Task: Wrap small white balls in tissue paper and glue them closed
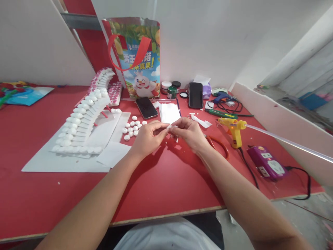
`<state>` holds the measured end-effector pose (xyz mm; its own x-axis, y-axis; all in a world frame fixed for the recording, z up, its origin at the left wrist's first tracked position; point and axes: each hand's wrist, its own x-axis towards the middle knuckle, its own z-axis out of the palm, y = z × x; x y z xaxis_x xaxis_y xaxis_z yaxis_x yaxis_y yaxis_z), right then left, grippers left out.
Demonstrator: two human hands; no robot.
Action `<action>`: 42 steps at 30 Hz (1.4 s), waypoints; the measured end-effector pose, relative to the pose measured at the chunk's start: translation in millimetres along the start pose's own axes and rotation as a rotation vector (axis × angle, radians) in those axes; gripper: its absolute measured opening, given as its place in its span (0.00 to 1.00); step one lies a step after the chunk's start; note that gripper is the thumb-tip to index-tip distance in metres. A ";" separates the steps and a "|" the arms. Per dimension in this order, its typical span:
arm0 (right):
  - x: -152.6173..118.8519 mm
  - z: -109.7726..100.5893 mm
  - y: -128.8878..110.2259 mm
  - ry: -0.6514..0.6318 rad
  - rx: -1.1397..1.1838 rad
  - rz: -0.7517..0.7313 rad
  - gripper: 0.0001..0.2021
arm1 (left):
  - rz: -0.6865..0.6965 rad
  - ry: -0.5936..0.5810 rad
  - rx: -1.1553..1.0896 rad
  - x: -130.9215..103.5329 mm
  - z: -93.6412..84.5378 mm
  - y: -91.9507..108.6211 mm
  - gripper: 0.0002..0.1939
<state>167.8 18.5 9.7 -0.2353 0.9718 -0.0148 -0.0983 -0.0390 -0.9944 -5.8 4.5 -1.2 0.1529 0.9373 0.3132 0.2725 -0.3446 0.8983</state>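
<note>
Between my fingertips, just above the red table, is a small piece of white paper point(172, 127). My left hand point(151, 137) pinches one end of it, and my right hand point(189, 133) pinches the other; the fingers partly hide its shape. A stack of white paper point(169, 113) lies right behind the hands. To the left of my left hand, several round white pieces point(130, 134) are spread in a loose group. Scissors with orange-red handles point(221, 142) lie beside my right wrist, partly covered by it.
On the left stands a curved white model point(78, 121) with rows of round pieces. A phone point(146, 107), paint jars point(171, 92) and a printed bag point(143, 62) are at the back. A yellow glue gun point(234, 130) and purple power strip point(269, 162) sit right, with cords.
</note>
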 end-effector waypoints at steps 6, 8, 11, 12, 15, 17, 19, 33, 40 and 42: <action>1.2 0.4 3.0 -0.044 -0.009 0.017 0.16 | -0.117 0.019 -0.110 1.9 -2.2 -2.6 0.08; 0.7 1.3 3.7 -0.032 -0.009 0.018 0.15 | -0.108 0.035 -0.128 2.1 -0.5 -4.0 0.09; 0.0 2.1 4.2 -0.005 -0.011 0.011 0.13 | -0.089 0.061 -0.122 1.4 3.5 -4.5 0.09; -0.1 2.1 4.2 -0.003 -0.010 0.009 0.13 | -0.082 0.066 -0.109 0.9 4.6 -4.2 0.10; 0.5 1.1 3.4 0.004 0.010 0.018 0.12 | -0.068 0.037 -0.047 -1.1 6.1 -2.7 0.10; 1.4 -0.1 2.3 0.005 0.032 0.052 0.14 | -0.056 -0.007 0.013 -2.4 5.7 -2.0 0.11; 2.3 -1.4 1.2 -0.008 0.056 0.084 0.16 | -0.033 -0.023 0.069 -3.5 4.6 -1.8 0.12; -1.1 -10.6 -2.2 -0.039 -0.367 -0.098 0.05 | -0.153 -0.060 -0.158 0.9 1.2 -3.2 0.19; -7.0 -18.9 -33.8 0.084 -1.197 -0.180 0.10 | -0.397 -0.013 -0.548 3.1 2.0 -14.5 0.20; -15.4 -24.5 -48.3 0.054 -1.399 -0.096 0.13 | -0.452 -0.016 -0.708 5.0 0.8 -16.4 0.17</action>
<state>199.9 11.1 55.4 -0.2431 0.9662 0.0861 0.9277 0.2575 -0.2703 -8.7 14.8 -14.6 0.1869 0.9746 -0.1231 -0.3492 0.1831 0.9190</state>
